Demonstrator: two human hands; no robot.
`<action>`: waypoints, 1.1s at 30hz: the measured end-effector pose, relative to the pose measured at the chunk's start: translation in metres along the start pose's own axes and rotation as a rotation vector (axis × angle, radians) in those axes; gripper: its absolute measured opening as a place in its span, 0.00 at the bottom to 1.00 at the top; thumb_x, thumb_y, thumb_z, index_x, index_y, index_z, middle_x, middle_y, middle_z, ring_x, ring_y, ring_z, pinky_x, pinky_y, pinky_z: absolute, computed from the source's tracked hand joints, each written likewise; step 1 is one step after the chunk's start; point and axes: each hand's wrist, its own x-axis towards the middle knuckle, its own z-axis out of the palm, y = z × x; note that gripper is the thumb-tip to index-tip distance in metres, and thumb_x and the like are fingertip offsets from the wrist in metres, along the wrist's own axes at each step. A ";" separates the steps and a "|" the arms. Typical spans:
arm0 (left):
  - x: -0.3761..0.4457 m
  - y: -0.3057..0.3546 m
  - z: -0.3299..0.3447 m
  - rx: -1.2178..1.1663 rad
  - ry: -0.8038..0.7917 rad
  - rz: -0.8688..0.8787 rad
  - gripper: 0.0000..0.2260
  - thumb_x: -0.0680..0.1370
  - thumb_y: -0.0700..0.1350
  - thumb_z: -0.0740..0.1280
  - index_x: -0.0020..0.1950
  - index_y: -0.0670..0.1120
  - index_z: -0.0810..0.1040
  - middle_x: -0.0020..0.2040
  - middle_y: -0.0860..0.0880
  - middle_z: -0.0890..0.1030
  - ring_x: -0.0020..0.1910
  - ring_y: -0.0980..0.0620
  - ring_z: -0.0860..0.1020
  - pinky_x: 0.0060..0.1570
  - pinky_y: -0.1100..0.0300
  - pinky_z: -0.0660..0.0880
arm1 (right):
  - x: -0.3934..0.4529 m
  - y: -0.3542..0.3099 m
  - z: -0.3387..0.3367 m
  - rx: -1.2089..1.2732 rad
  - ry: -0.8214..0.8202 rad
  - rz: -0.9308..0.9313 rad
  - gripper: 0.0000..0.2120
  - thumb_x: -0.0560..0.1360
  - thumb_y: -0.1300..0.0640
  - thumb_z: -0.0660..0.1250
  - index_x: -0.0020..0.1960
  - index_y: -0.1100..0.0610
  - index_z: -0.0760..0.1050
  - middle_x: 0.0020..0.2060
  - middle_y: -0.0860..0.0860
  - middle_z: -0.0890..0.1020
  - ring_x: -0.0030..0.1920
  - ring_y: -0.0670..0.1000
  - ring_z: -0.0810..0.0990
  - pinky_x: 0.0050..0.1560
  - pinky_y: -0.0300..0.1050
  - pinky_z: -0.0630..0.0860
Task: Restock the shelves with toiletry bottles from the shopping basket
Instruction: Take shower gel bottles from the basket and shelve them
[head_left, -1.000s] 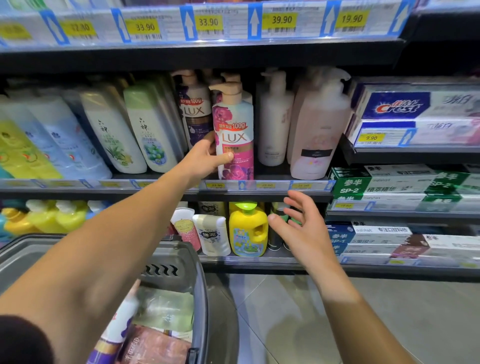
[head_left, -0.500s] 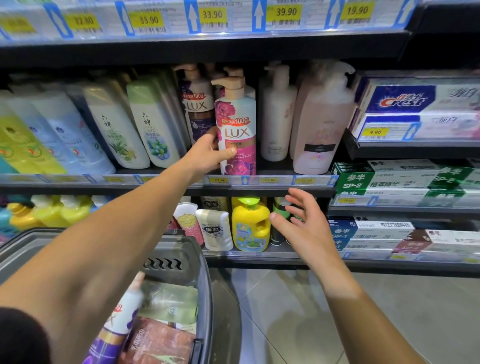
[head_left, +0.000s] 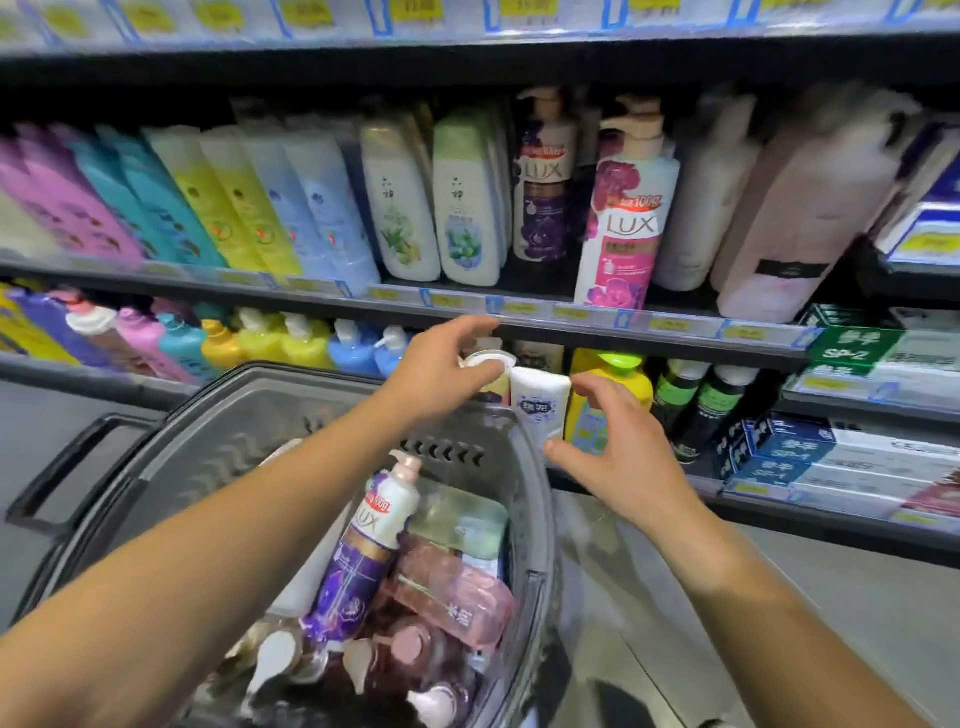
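A pink LUX pump bottle (head_left: 626, 218) stands upright at the front of the middle shelf (head_left: 571, 314), with no hand on it. My left hand (head_left: 441, 369) hovers below that shelf's edge, over the far rim of the grey shopping basket (head_left: 223, 436), fingers spread and empty. Just to its right, my right hand (head_left: 618, 447) is open too, in front of a white bottle (head_left: 540, 402) on the lower shelf. Inside the basket lie a purple LUX bottle (head_left: 363, 551), a pink bottle (head_left: 452, 597), a pale green pack (head_left: 462, 519) and several pump tops.
The middle shelf is packed with leaning shampoo bottles (head_left: 400, 208) on the left and pale pink pump bottles (head_left: 800, 208) on the right. A yellow bottle (head_left: 613, 395) and dark tubes (head_left: 701, 405) stand on the lower shelf. Toothpaste boxes (head_left: 831, 457) fill the right. Grey tiled floor lies below.
My left hand has let go of the pink LUX bottle and dropped down from the middle shelf to the basket rim. The view has swung left and down, showing more of the basket.
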 end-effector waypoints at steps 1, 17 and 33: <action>-0.017 -0.013 -0.006 0.012 0.014 -0.021 0.22 0.75 0.47 0.73 0.68 0.50 0.75 0.64 0.53 0.79 0.61 0.57 0.76 0.59 0.61 0.72 | -0.003 -0.007 0.008 -0.025 -0.018 -0.011 0.33 0.69 0.47 0.74 0.71 0.50 0.66 0.65 0.47 0.73 0.65 0.50 0.71 0.59 0.43 0.68; -0.191 -0.137 -0.053 0.195 -0.011 -0.166 0.24 0.75 0.47 0.71 0.70 0.44 0.73 0.68 0.45 0.76 0.67 0.47 0.73 0.63 0.61 0.65 | -0.040 -0.081 0.126 -0.419 -0.425 -0.086 0.37 0.73 0.44 0.70 0.76 0.54 0.59 0.73 0.53 0.66 0.72 0.56 0.64 0.68 0.50 0.67; -0.201 -0.182 -0.047 0.285 -0.147 -0.131 0.26 0.76 0.50 0.69 0.73 0.47 0.69 0.71 0.46 0.73 0.68 0.46 0.71 0.67 0.52 0.67 | -0.031 -0.073 0.201 -0.353 -0.462 0.088 0.32 0.70 0.44 0.73 0.68 0.54 0.67 0.62 0.54 0.75 0.61 0.55 0.75 0.58 0.52 0.74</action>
